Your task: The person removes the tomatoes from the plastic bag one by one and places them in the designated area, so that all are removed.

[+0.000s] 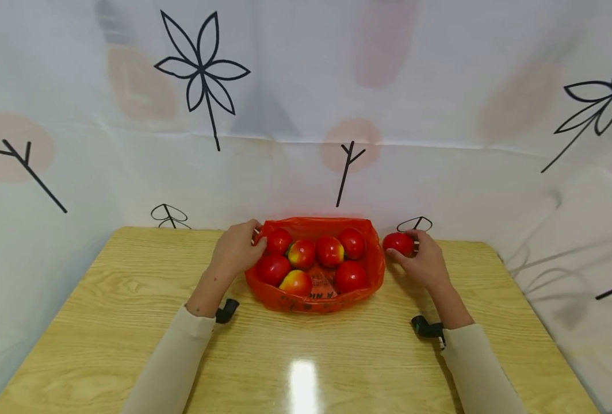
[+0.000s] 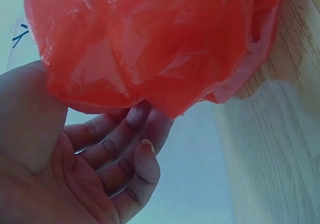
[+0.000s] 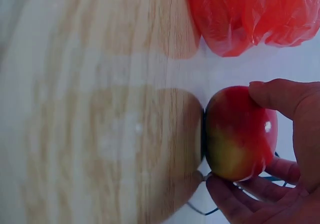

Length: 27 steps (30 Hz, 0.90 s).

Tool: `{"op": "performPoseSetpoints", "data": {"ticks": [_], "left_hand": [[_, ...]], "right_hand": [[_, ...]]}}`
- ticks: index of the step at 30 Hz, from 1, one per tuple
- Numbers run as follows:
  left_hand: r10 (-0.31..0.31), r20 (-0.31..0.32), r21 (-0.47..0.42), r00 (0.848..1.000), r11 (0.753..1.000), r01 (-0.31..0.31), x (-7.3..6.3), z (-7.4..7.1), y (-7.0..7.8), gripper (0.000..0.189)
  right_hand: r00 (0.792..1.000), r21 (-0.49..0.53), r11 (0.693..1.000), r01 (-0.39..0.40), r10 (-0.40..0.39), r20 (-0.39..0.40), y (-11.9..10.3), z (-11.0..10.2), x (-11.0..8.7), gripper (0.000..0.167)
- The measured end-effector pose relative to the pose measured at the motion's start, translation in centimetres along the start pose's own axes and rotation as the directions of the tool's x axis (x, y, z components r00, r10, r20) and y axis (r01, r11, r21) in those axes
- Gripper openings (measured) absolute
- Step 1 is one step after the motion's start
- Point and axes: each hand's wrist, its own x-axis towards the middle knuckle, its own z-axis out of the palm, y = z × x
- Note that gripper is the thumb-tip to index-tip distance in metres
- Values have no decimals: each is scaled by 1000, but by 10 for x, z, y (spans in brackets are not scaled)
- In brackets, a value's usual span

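Note:
A red plastic bag [image 1: 285,303] stands wide-mouthed on the table, with several shiny red and yellow apples [image 1: 329,251] inside. My left hand [image 1: 235,248] holds the bag's left rim between thumb and fingers; part of its grip is hidden behind the plastic in the left wrist view. To the right of the bag, my right hand [image 1: 424,261] grips another apple [image 3: 240,134], thumb on one side and fingers round the other. This apple is at the tabletop, a short gap away from the bag.
The wooden table [image 1: 264,362] reaches back to a pale cloth backdrop [image 1: 295,86] printed with black plant outlines. Dark wrist-camera mounts [image 1: 427,328] sit at both wrists. A glare patch lies near the table's front.

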Motion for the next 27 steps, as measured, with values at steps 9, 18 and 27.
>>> {"op": "performPoseSetpoints", "data": {"ticks": [9,18,27], "left_hand": [[-9,-12,-16,1000,1000,9,-1,-1,-1,33],[-14,-5,-24,1000,1000,14,-2,0,-2,35],[-5,-5,-20,1000,1000,5,-1,0,-3,34]], "right_hand": [[1000,-15,1000,6,-6,17,2,-1,0,71],[999,-58,998,0,3,46,0,-5,-1,73],[998,-67,998,4,0,65,0,-6,2,74]]}}
